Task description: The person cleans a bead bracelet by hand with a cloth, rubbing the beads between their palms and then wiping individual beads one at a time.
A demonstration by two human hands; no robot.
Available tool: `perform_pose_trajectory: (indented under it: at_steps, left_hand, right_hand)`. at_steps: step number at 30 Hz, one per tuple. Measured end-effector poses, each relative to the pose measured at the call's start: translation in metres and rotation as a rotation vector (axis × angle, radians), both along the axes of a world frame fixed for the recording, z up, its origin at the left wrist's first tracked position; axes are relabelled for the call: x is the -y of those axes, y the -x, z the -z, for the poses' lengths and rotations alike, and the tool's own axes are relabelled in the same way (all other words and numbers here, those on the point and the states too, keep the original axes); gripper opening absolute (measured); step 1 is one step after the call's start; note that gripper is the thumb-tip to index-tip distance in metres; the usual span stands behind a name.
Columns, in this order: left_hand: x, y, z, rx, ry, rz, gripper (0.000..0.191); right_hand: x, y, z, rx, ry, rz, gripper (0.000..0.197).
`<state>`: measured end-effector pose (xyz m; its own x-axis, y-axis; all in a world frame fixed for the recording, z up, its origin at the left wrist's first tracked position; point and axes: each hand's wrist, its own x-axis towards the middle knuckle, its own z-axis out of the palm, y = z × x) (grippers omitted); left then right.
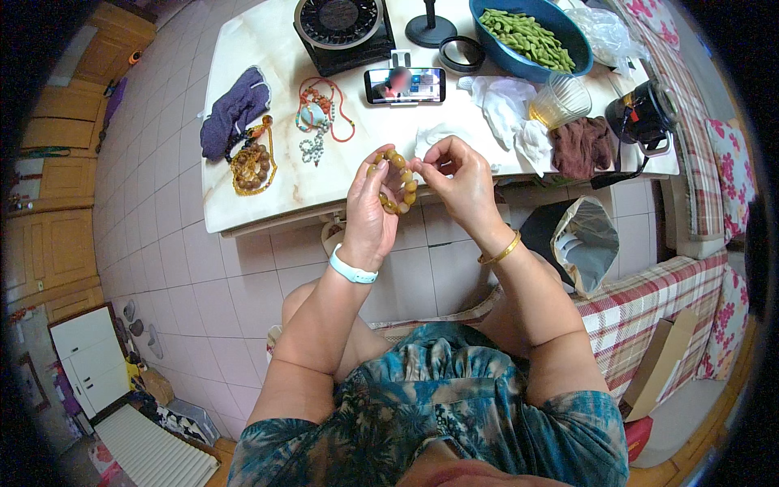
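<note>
My left hand (370, 210), with a pale blue band at its wrist, holds a bracelet of yellow-brown beads (409, 187) upright between thumb and fingers, just over the table's front edge. To its right, my right hand (457, 176) has its thumb and forefinger pinched together close to the beads; whether something small is between them I cannot tell. Left of my hands, a red bead necklace (348, 125) with a pale pendant lies on the table beside grey-white beads (311, 149). Brown beads (251, 167) and a yellow bead string (272, 159) lie farther left.
On the marble-patterned table (261, 207) stand a phone (405, 85), a round black-grilled device (338, 15), a blue basin (496, 55) of green pods, a ribbed glass (561, 100) and a dark jug (639, 112). Purple cloth (237, 109) and white tissues (502, 109) lie there. A lined bin (587, 243) stands right.
</note>
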<state>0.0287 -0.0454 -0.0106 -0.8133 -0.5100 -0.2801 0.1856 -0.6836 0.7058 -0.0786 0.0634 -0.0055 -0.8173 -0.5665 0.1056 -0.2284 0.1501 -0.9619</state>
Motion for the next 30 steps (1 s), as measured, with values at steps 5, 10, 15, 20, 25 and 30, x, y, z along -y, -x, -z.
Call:
perform_pose_trajectory:
  at_steps: [5,10,15,20,25,30]
  left_hand:
    - [0.002,-0.001,0.004,-0.02,-0.002,-0.008,0.028]
    - [0.001,0.0,0.005,0.003,0.006,-0.018,0.03]
    - [0.0,0.0,0.002,0.008,0.016,-0.018,0.03]
    - [0.0,0.0,0.001,0.01,0.024,-0.019,0.03]
    - [0.003,0.0,0.007,-0.027,-0.009,-0.008,0.03]
    - [0.015,-0.001,0.011,-0.076,-0.155,-0.026,0.03]
  right_hand:
    - [0.0,0.0,0.0,-0.059,0.027,-0.005,0.017]
    - [0.0,-0.001,-0.005,-0.052,-0.014,0.002,0.018]
    - [-0.001,-0.001,-0.003,-0.067,-0.002,0.005,0.017]
    - [0.0,-0.002,-0.004,-0.052,0.006,0.007,0.017]
    - [-0.001,-0.002,-0.003,-0.086,0.0,-0.016,0.016]
    - [-0.002,-0.007,-0.005,-0.055,0.088,-0.105,0.011]
